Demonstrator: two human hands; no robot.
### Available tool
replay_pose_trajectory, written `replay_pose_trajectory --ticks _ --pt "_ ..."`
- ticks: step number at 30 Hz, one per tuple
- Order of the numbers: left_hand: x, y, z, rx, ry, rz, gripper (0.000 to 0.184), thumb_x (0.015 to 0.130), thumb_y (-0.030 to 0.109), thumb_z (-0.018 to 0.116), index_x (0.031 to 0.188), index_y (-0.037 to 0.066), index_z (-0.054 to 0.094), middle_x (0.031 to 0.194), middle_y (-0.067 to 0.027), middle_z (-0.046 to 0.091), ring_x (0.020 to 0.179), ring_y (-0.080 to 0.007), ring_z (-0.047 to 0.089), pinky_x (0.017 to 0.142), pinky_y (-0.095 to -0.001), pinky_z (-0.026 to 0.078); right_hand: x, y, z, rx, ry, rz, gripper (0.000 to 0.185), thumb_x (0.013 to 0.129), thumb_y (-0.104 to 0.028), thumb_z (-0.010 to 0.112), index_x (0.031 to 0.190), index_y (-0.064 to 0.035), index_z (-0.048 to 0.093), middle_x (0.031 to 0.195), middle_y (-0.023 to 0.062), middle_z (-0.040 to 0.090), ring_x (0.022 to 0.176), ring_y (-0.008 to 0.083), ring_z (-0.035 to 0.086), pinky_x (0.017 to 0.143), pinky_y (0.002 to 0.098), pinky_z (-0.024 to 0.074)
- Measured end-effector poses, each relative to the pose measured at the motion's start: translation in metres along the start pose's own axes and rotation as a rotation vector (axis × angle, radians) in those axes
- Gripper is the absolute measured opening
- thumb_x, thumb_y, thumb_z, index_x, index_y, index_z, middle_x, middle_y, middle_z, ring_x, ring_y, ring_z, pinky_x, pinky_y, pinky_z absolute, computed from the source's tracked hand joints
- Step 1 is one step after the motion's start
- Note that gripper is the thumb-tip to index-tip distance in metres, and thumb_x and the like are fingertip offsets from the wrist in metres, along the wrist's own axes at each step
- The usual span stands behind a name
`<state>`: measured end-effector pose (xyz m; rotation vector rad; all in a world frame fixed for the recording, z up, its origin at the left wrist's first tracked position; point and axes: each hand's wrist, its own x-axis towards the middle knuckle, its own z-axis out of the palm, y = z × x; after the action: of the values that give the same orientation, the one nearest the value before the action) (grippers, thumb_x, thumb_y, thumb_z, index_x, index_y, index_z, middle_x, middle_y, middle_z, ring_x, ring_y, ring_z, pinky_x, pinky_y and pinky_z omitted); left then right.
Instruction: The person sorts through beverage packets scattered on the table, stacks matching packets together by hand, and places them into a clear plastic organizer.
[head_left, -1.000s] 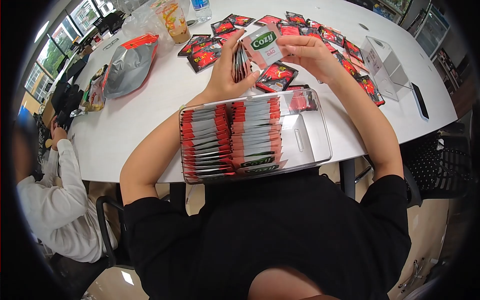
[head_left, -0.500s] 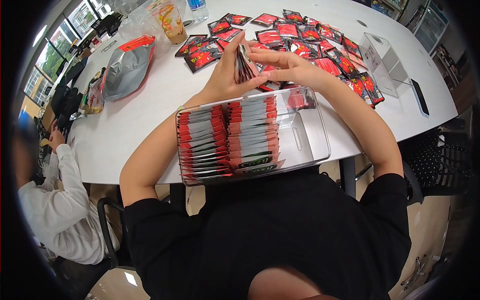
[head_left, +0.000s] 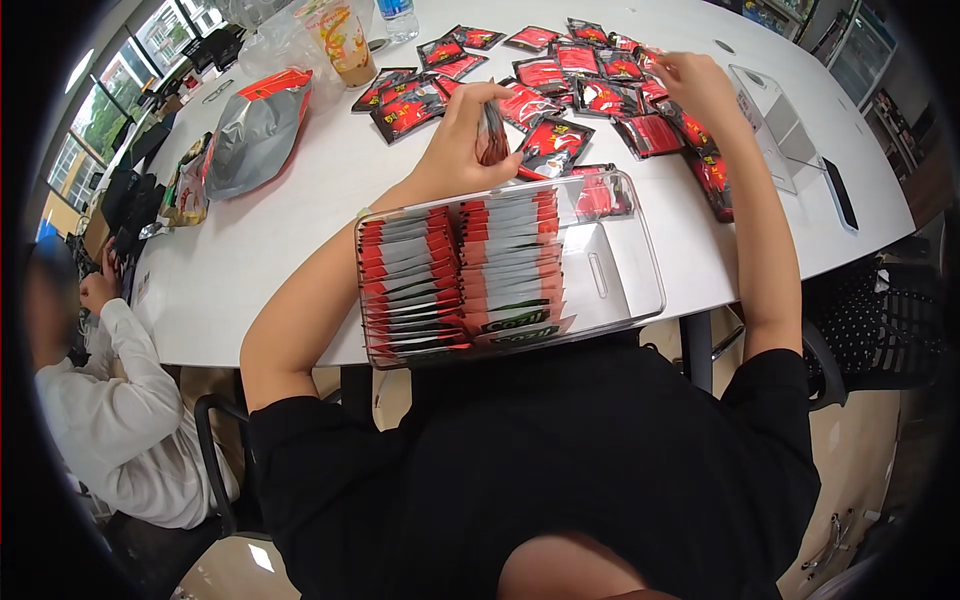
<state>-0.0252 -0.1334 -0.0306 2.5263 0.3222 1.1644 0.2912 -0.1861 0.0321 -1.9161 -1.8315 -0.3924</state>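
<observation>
My left hand point(head_left: 462, 140) is closed around a small stack of sachets point(head_left: 492, 138), held on edge above the table. Over the right side of the loose pile, my right hand point(head_left: 700, 88) has its fingertips pinched on a red and black sachet point(head_left: 650, 60). Flat red and black sachets point(head_left: 605, 97) lie scattered and overlapping. Close to my body stands a clear plastic box point(head_left: 650, 290). Inside it, two rows of upright sachets point(head_left: 405, 285) fill the left and middle; its right part shows bare plastic.
On the white table point(head_left: 270, 290) are a silver-and-red bag point(head_left: 255, 135), a drink cup point(head_left: 340, 45), a water bottle point(head_left: 397, 18), a clear acrylic stand point(head_left: 765, 130) and a phone point(head_left: 840, 195). A person in a white sleeve point(head_left: 130, 400) sits at the left.
My right hand has left the stack in my left hand and moved right and away from me to the loose sachets. My left hand still holds the stack.
</observation>
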Motion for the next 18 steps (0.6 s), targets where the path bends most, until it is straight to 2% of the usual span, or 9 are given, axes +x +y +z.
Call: replay_pose_trajectory --ticks 2,3,5,8,10,15,17,18 --pt "0.001 -0.001 0.000 0.033 -0.040 -0.043 0.064 0.070 0.016 0.071 0.120 0.008 0.031 0.111 -0.0133 0.044 0.106 -0.0232 0.047 0.089 -0.0358 0.038 0.001 0.022 0.009 -0.268 -0.209 0.162 0.043 0.087 -0.045 0.046 0.086 -0.0073 0.068 0.085 0.0131 0.065 0.080 0.0284 0.063 0.070 0.0388 0.0497" --pt "0.001 -0.003 0.001 -0.006 -0.068 -0.058 0.064 0.069 0.018 0.072 0.119 0.008 0.033 0.111 -0.0127 0.044 0.104 -0.0226 0.047 0.088 -0.0356 0.039 0.001 0.021 0.011 -0.268 -0.208 0.161 0.043 0.087 -0.045 0.046 0.086 -0.0073 0.068 0.085 0.0131 0.065 0.080 0.0284 0.063 0.070 0.0388 0.0497" --pt "0.000 -0.007 0.002 -0.047 -0.096 -0.077 0.064 0.069 0.021 0.074 0.118 0.008 0.034 0.110 -0.0120 0.044 0.102 -0.0220 0.047 0.087 -0.0355 0.039 0.000 0.019 0.015 -0.376 -0.382 0.263 0.057 0.087 -0.056 0.038 0.086 -0.0071 0.068 0.086 0.0141 0.065 0.083 0.0304 0.063 0.072 0.0401 0.0498" --pt "0.000 -0.009 0.003 -0.055 -0.119 -0.083 0.068 0.068 0.022 0.076 0.119 0.009 0.033 0.107 -0.0098 0.044 0.100 -0.0195 0.047 0.085 -0.0331 0.041 -0.003 0.010 0.015 -0.410 -0.345 0.300 0.064 0.086 -0.061 0.034 0.086 -0.0069 0.069 0.089 0.0141 0.066 0.086 0.0302 0.063 0.072 0.0406 0.0499" --pt "0.001 -0.008 0.004 -0.139 -0.090 -0.145 0.072 0.070 0.020 0.075 0.125 0.009 0.030 0.103 -0.0075 0.044 0.096 -0.0166 0.048 0.082 -0.0303 0.042 -0.002 0.009 0.016 -0.418 -0.369 0.334 0.065 0.085 -0.062 0.035 0.088 -0.0072 0.069 0.089 0.0136 0.066 0.086 0.0297 0.063 0.072 0.0406 0.0499" --pt "0.002 -0.001 0.000 -0.111 -0.069 -0.146 0.071 0.072 0.018 0.073 0.129 0.011 0.032 0.100 -0.0065 0.044 0.090 -0.0146 0.050 0.080 -0.0285 0.042 -0.001 0.004 0.019 -0.503 -0.367 0.379 0.067 0.083 -0.066 0.035 0.091 -0.0080 0.068 0.092 0.0118 0.066 0.088 0.0274 0.063 0.070 0.0396 0.0501" --pt "0.002 0.000 -0.001 -0.097 -0.065 -0.138 0.070 0.072 0.018 0.073 0.129 0.012 0.033 0.099 -0.0063 0.044 0.088 -0.0144 0.051 0.079 -0.0285 0.043 0.000 0.014 0.026 -0.481 -0.292 0.366 0.074 0.082 -0.069 0.031 0.081 -0.0054 0.068 0.084 0.0138 0.066 0.085 0.0295 0.064 0.070 0.0424 0.0498" --pt "0.002 0.000 -0.002 -0.078 -0.078 -0.146 0.069 0.072 0.019 0.073 0.128 0.012 0.035 0.100 -0.0067 0.044 0.088 -0.0143 0.051 0.080 -0.0286 0.043 0.000 0.015 0.027 -0.481 -0.293 0.365 0.074 0.082 -0.069 0.031 0.081 -0.0054 0.068 0.084 0.0138 0.066 0.085 0.0295 0.064 0.070 0.0424 0.0498"
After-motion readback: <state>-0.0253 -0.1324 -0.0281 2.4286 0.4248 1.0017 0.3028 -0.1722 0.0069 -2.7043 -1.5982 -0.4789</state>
